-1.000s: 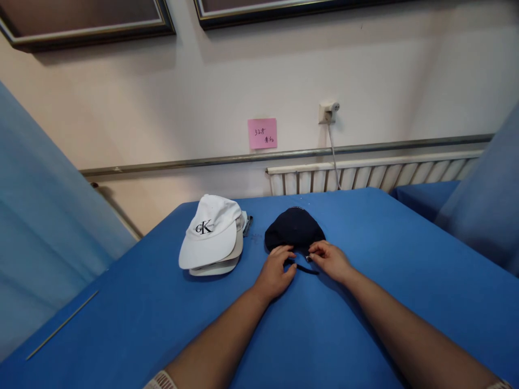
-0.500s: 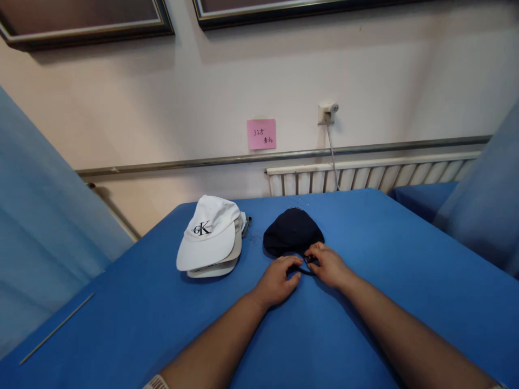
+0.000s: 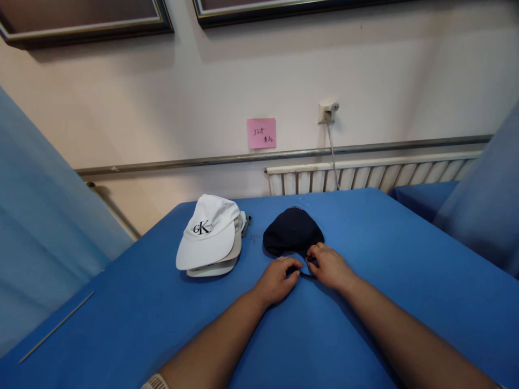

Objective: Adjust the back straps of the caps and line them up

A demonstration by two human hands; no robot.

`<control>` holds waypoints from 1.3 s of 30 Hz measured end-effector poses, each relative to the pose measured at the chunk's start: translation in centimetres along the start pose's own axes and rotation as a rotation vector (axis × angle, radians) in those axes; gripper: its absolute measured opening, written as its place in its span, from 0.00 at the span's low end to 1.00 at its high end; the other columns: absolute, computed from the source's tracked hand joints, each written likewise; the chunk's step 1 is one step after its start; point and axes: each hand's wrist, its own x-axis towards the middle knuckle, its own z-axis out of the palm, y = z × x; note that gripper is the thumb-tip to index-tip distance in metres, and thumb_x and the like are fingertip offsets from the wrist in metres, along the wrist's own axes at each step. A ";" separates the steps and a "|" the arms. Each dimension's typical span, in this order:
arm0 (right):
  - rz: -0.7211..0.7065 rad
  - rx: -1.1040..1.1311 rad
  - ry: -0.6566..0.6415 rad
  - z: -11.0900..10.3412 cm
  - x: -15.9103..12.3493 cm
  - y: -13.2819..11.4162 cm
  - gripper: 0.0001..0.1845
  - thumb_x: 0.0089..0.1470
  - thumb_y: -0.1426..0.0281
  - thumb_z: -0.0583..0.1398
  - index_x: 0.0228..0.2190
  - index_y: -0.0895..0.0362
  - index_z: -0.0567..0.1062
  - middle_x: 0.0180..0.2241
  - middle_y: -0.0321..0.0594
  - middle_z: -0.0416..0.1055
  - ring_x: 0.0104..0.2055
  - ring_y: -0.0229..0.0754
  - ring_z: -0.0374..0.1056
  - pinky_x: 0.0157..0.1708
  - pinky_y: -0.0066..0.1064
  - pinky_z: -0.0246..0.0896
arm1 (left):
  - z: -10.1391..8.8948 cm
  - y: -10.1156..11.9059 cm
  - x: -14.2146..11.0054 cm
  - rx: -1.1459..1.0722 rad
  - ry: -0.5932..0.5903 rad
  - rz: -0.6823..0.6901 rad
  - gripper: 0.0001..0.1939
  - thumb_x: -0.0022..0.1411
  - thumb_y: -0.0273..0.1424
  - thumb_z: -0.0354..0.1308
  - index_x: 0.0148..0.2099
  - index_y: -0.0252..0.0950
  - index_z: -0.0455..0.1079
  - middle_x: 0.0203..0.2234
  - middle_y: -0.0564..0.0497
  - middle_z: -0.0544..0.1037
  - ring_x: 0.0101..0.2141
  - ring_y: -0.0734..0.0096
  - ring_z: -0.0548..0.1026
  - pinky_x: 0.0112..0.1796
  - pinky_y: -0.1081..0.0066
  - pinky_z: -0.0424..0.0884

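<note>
A dark navy cap (image 3: 292, 231) lies on the blue table (image 3: 365, 324), its back strap toward me. My left hand (image 3: 277, 280) pinches the strap at the cap's near edge, fingers curled. My right hand (image 3: 330, 266) meets it there, fingertips closed on the strap's small buckle. The two hands almost touch. To the left, a white cap (image 3: 207, 231) with a black logo tops a small stack of pale caps.
A wall with a pink sticky note (image 3: 261, 133), a socket with a cable (image 3: 327, 112) and a white radiator (image 3: 373, 174) stands behind the table. Blue fabric hangs at the left (image 3: 48, 227) and right (image 3: 486, 210). A thin stick (image 3: 57, 327) lies at the table's left edge.
Both hands have drawn together at the cap's back strap, and the loose strap end that lay out between them is now gathered under the fingers. The cap shifted slightly left.
</note>
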 end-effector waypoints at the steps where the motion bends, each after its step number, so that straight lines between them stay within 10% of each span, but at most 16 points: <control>1: 0.010 -0.009 0.001 -0.1 0.0 -0.1 0.06 0.52 0.71 0.58 0.35 0.56 0.71 0.36 0.44 0.69 0.41 0.46 0.66 0.40 0.35 0.58 | 0.0 0.0 0.0 -0.008 0.006 -0.005 0.12 0.60 0.26 0.53 0.45 0.38 0.73 0.41 0.49 0.79 0.44 0.65 0.74 0.48 0.65 0.67; 24: -0.002 0.391 -0.064 0.6 0.2 1.3 0.07 0.51 0.75 0.57 0.34 0.54 0.71 0.31 0.36 0.71 0.31 0.38 0.67 0.32 0.29 0.59 | -0.1 0.3 -0.1 0.029 -0.012 0.035 0.13 0.58 0.27 0.56 0.46 0.39 0.73 0.42 0.49 0.79 0.43 0.64 0.74 0.48 0.64 0.67; 31: 0.141 0.956 -0.047 0.8 0.8 1.3 0.10 0.48 0.61 0.62 0.30 0.55 0.71 0.26 0.34 0.70 0.28 0.37 0.66 0.30 0.30 0.62 | 0.1 1.3 -0.2 0.143 -0.127 0.156 0.10 0.61 0.28 0.56 0.44 0.40 0.74 0.40 0.49 0.79 0.42 0.64 0.73 0.47 0.64 0.64; 39: 0.221 1.077 0.028 0.1 0.8 0.3 0.17 0.41 0.57 0.67 0.30 0.55 0.72 0.25 0.35 0.72 0.28 0.39 0.69 0.32 0.33 0.63 | 0.0 0.5 0.1 -0.059 0.143 -0.115 0.09 0.63 0.34 0.52 0.40 0.36 0.72 0.32 0.50 0.77 0.33 0.69 0.72 0.35 0.71 0.67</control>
